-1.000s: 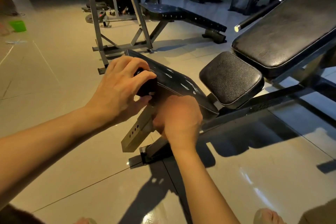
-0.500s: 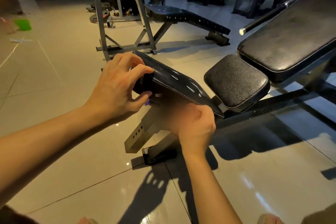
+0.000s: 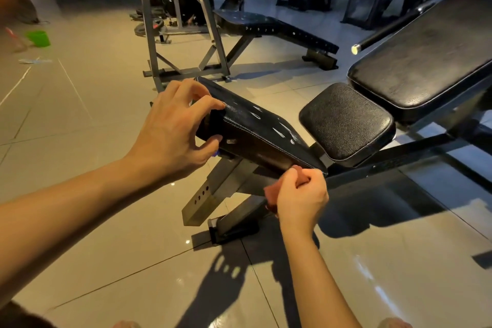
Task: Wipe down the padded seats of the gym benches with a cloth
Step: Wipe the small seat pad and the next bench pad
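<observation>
One wide head-worn camera faces forward and down, close above a tilted black padded bench pad [image 3: 255,128] and glossy beige floor tiles [image 3: 106,247].

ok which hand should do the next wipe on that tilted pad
Right. The right hand grips the cloth against the lower edge of the tilted pad, while the left hand holds the pad's end, probably steadying it.

Open tiled floor [image 3: 80,141] is stretching left of the tilted pad [image 3: 255,128]. A seat cushion [image 3: 346,120] is crowding the pad's right end, leaving a narrow gap. A steel post [image 3: 202,200] is blocking underneath, and another bench [image 3: 279,29] is standing behind.
</observation>
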